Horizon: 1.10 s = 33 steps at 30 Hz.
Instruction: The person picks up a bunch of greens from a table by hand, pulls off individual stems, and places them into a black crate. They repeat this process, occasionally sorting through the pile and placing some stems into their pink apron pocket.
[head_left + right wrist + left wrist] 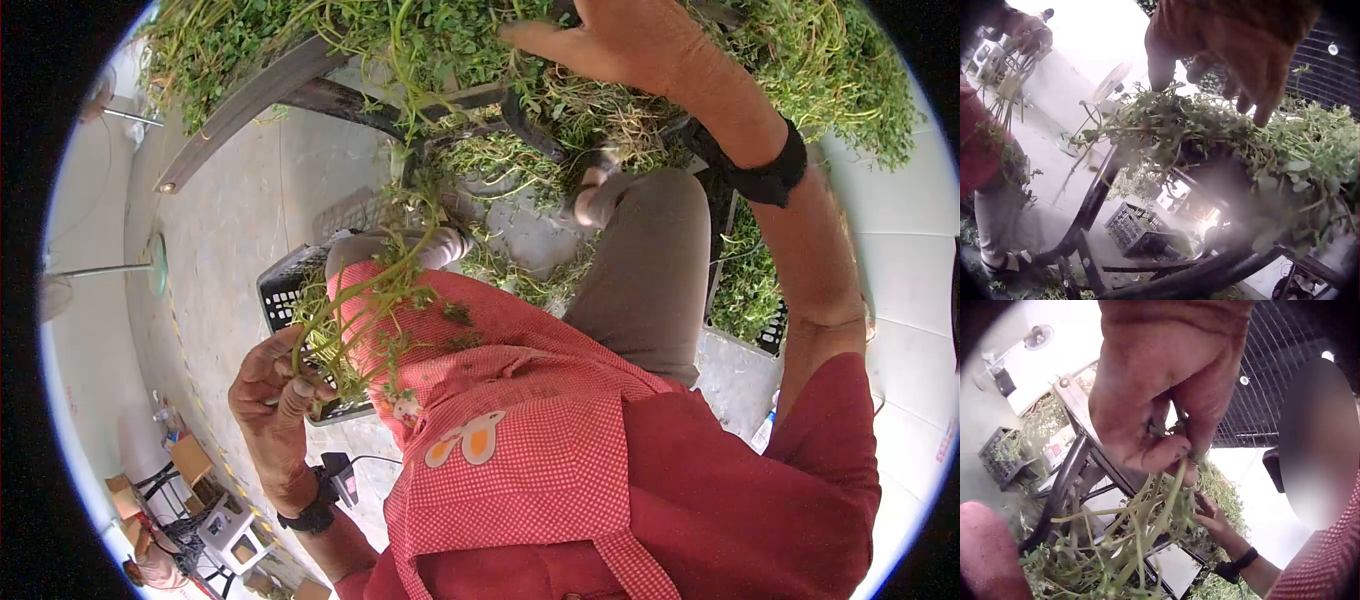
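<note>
The bunch of leafy green stems, light, limp and easily bruised, hung beside the red checked apron, pinched at its cut ends by the left hand, best gripped there, while the right hand reached spread-fingered into the heap of greens.

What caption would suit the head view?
Left hand grips a bunch of green stems; right hand reaches into the heap of greens.

The head view looked steeply down over a red checked apron. The left wrist view sat close under the left hand, facing outward. The right wrist view hovered near the heaped green leafy stems, shared by all views.
</note>
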Available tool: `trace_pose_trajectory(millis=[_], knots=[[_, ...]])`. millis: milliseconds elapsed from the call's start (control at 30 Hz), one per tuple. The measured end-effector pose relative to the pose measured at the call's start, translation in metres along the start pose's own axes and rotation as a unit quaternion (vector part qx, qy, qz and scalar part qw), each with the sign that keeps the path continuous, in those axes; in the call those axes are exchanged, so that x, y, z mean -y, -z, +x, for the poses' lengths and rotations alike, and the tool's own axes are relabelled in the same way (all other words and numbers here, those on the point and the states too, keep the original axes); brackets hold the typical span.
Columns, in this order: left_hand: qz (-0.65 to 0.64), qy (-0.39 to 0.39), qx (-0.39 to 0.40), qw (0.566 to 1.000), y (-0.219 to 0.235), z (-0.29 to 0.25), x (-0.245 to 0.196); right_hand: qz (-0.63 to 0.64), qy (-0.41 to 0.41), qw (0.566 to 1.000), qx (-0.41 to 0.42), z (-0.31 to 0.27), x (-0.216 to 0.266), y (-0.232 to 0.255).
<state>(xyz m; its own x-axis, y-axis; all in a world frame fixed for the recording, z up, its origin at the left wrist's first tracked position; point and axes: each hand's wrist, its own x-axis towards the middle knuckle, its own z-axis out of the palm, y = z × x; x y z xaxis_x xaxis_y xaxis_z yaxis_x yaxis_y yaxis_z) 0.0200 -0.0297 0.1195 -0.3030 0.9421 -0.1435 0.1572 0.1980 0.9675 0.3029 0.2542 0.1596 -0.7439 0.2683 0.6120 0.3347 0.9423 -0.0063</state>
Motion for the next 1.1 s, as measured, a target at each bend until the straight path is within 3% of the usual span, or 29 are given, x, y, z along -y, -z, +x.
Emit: trace_pose_trajectory(millis=[167,300,367,500,567,600,767,833,967,1100], knots=[[-0.051,-0.026,-0.036,0.998,-0.011,0.015,0.002,0.018,-0.084,0.996,0.0,-0.021,-0.007,-0.001],[-0.105,-0.013,-0.043,0.993,-0.018,0.022,0.003,0.018,-0.096,0.995,-0.023,-0.039,-0.011,-0.011],[-0.124,-0.024,-0.039,0.991,-0.019,0.026,0.008,0.035,-0.084,0.991,-0.099,-0.04,-0.013,-0.016],[-0.131,-0.027,-0.049,0.99,-0.029,0.027,0.014,0.066,-0.122,0.985,-0.103,-0.027,-0.004,-0.009],[-0.123,-0.033,-0.041,0.991,-0.037,0.029,0.011,-0.083,0.034,0.958,-0.271,-0.02,0.003,0.002],[-0.108,-0.041,-0.021,0.993,-0.041,0.031,0.01,0.026,-0.081,0.97,-0.229,-0.03,0.002,-0.004],[-0.008,-0.087,0.04,0.995,-0.075,0.048,-0.002,0.029,-0.108,0.958,-0.263,-0.076,-0.005,0.031],[0.043,-0.103,0.047,0.993,-0.083,0.051,-0.008,0.116,-0.285,0.935,-0.179,-0.106,-0.007,0.043],[0.049,-0.101,0.053,0.992,-0.102,0.049,-0.026,0.147,-0.358,0.907,-0.167,-0.132,-0.009,0.048],[0.049,-0.079,0.037,0.995,-0.101,0.043,-0.02,0.178,-0.337,0.906,-0.185,-0.142,-0.009,0.04]])
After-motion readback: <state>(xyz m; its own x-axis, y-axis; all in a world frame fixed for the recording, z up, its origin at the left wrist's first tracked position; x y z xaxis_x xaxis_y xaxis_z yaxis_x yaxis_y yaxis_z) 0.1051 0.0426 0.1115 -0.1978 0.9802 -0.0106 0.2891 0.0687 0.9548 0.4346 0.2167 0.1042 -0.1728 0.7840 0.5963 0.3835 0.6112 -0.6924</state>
